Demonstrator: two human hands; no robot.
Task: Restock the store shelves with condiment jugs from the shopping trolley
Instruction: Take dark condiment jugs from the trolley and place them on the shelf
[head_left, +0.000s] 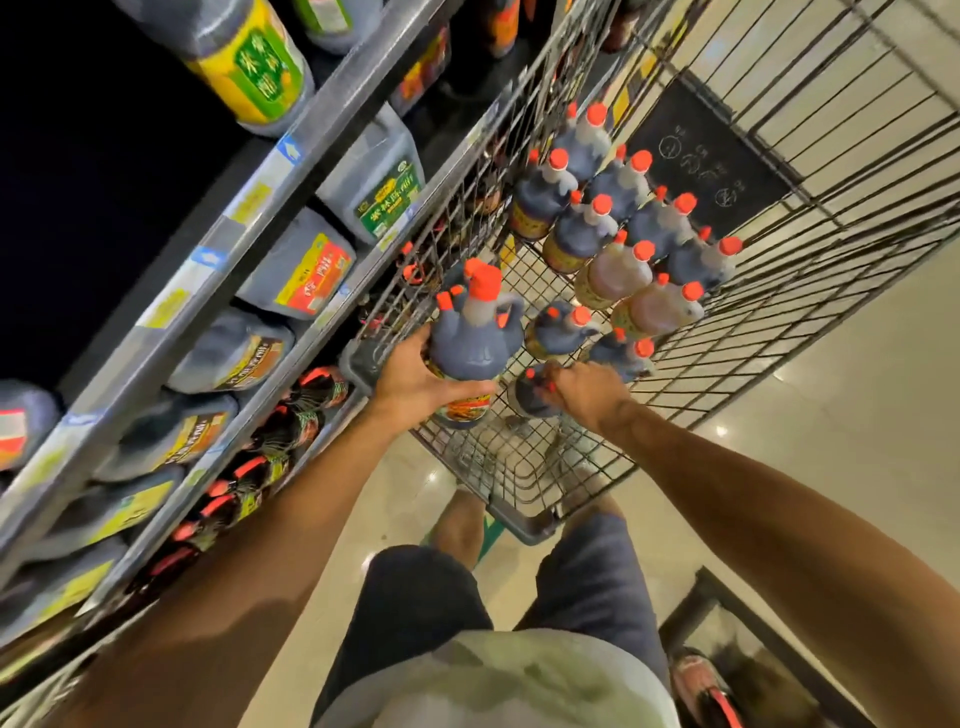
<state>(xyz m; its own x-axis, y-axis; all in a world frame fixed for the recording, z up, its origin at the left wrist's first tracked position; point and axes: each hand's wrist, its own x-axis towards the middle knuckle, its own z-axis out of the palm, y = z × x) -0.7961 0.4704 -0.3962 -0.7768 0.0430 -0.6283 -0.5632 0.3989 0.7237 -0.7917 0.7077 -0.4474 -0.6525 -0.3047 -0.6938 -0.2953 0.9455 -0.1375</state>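
Wire trolley (701, 358): left hand (415, 376) grips one dark jug (475, 345), right hand (584, 387) fingers pinch another jug (530, 397).

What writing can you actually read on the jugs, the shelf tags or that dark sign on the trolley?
None reads clearly.
Shelf jug labels: large Chinese characters, too blurred to quote.
Shelf price tags: blurred.
Dark sign on the trolley: circled symbols, tiny text, unreadable.
Held jug label: mostly hidden by the left hand.

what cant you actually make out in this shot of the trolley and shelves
- Head view: the right hand covers the top of a dark jug, so its grip is unclear.
- The left hand hides much of the held jug's label.
- Shelf price tags are too blurred to read.
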